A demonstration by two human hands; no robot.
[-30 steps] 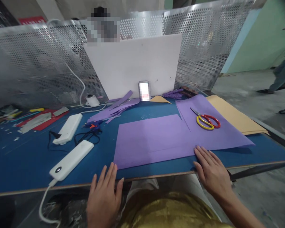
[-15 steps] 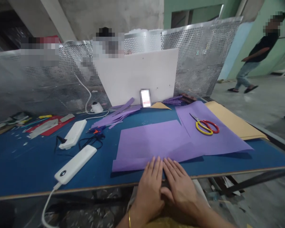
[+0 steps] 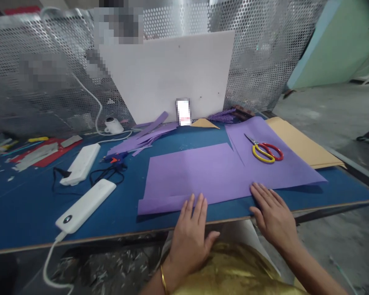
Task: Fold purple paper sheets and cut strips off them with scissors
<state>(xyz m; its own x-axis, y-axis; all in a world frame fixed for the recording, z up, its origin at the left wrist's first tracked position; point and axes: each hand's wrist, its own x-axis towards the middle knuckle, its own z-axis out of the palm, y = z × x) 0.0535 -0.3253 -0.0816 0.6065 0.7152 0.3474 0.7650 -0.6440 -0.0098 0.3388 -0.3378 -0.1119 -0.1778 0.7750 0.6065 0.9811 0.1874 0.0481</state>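
A sheet of purple paper [image 3: 190, 172] lies along the front of the blue table, its near left edge folded over in a strip. My left hand [image 3: 192, 229] rests flat with fingers extended, the fingertips on the folded edge. Farther right, my right hand [image 3: 273, 213] is also flat, its fingertips touching the near edge of the purple paper. To the right spreads a larger purple sheet [image 3: 283, 174] that the first one adjoins or overlaps; I cannot tell which. Scissors [image 3: 266, 151] with one yellow and one red handle lie on it, out of both hands.
White power strips [image 3: 86, 205] and a blue glue gun [image 3: 115, 158] with a dark cord lie left. Behind are purple paper strips [image 3: 144, 137], a propped phone [image 3: 183, 112] and a white board [image 3: 178, 73]. Tan paper [image 3: 307, 145] lies at right. The table's front edge [image 3: 110, 237] is close.
My hands, side by side before, are now apart: the right has slid rightward along the paper's edge. The view has tilted down, and the person walking at right is out of view.
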